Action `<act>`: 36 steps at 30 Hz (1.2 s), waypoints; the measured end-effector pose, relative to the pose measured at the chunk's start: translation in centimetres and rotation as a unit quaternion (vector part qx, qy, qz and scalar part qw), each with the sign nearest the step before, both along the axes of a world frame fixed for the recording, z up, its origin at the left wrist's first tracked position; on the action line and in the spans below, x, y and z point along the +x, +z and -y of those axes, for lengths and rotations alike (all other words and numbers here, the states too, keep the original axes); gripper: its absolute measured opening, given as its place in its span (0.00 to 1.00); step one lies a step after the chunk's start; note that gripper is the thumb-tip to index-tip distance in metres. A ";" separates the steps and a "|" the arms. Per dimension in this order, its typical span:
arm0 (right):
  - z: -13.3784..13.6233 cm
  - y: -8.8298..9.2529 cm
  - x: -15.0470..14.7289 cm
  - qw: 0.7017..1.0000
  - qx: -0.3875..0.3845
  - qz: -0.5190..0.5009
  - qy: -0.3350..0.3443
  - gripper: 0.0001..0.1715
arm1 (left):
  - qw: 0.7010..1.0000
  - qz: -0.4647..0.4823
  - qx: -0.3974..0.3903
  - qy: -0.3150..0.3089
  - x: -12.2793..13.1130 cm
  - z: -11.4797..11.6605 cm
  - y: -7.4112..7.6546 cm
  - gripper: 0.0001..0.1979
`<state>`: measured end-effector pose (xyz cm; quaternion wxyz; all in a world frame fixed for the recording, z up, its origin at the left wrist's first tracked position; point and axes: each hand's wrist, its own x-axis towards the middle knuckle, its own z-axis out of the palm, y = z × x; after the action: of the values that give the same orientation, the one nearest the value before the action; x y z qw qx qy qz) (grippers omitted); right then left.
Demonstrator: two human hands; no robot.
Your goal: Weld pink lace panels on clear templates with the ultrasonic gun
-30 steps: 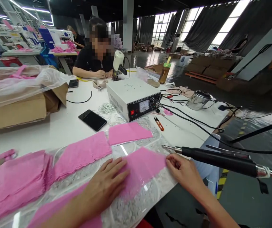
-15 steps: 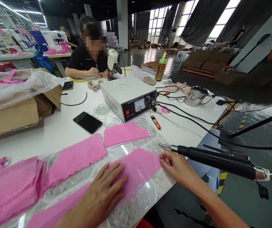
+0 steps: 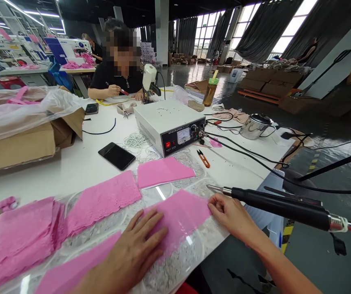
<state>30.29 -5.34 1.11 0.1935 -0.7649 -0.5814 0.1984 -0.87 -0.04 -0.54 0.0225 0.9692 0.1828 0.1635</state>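
Observation:
A pink fabric piece (image 3: 183, 208) lies flat on a clear, glossy sheet (image 3: 180, 259) at the table's front edge. My left hand (image 3: 135, 241) rests flat on its left part, fingers spread. At its right corner, my right hand (image 3: 224, 210) pinches the edge between thumb and fingers. Just above that hand lies a black pen-shaped tool (image 3: 279, 206) with a pointed metal tip. Another pink piece (image 3: 166, 169) sits behind, and a scallop-edged pink piece (image 3: 105, 200) lies to the left. Part of a further pink strip (image 3: 80, 261) is covered by my left forearm.
A white control box (image 3: 171, 122) with cables stands mid-table. Near it are a black phone (image 3: 116, 156), orange thread snips (image 3: 203, 158) and a glass pot (image 3: 255, 125). Stacked pink fabric (image 3: 13, 241) and a cardboard box (image 3: 19, 139) occupy the left. A co-worker (image 3: 117, 77) sits opposite.
The view has shifted slightly, moving the table things a little to the right. Both my hands keep their places on the pink fabric. The co-worker's hand with a red pen has lifted a little.

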 end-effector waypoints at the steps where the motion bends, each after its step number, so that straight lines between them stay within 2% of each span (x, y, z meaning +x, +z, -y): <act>1: 0.0 -0.1 0.0 1.000 0.001 0.002 0.002 0.11 | 1.000 0.001 0.001 -0.005 0.0 -0.1 -0.1 0.20; 7: 0.1 0.1 -0.2 1.000 0.003 0.018 0.003 0.13 | 1.000 -0.005 -0.001 -0.001 -0.2 0.0 0.1 0.20; 13: 0.0 0.4 -0.5 0.997 0.000 0.066 -0.033 0.12 | 0.999 -0.014 -0.029 0.003 -0.1 0.3 0.5 0.20; 22: 0.2 -1.2 0.5 0.992 0.000 0.107 -0.064 0.09 | 0.984 -0.052 -0.169 0.015 0.4 0.5 3.3 0.16; 30: 0.3 -2.0 1.1 0.993 0.016 0.100 -0.061 0.09 | 0.988 -0.038 -0.148 0.000 -0.2 0.9 3.2 0.13; 36: 0.4 -1.9 0.9 0.995 0.023 0.077 -0.057 0.09 | 0.991 -0.022 -0.134 0.018 0.1 1.2 3.1 0.10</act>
<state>31.18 -5.79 -0.79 0.1763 -0.8053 -0.5545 0.1138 -0.80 -1.26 2.57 0.1457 0.9573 0.2207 0.1168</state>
